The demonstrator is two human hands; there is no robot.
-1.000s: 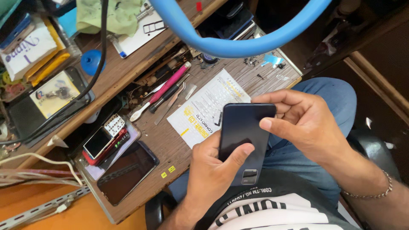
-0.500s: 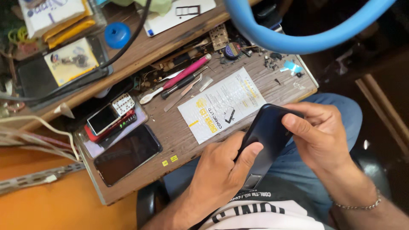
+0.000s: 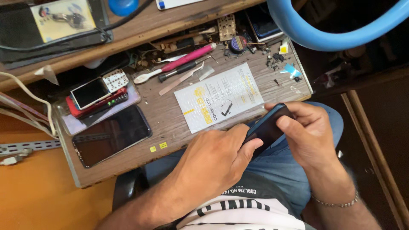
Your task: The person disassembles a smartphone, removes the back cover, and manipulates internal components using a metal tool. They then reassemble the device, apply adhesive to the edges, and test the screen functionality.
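Your left hand and right hand both clasp the dark phone, fingers curled tight around its edges, over your lap just off the wooden tray. The phone tilts edge-up, its top end pointing to about 2 o'clock. At 11 o'clock from it lies a white printed sheet. Farther, at 10 o'clock, a pink-handled tool. At 9 o'clock rests a black phone.
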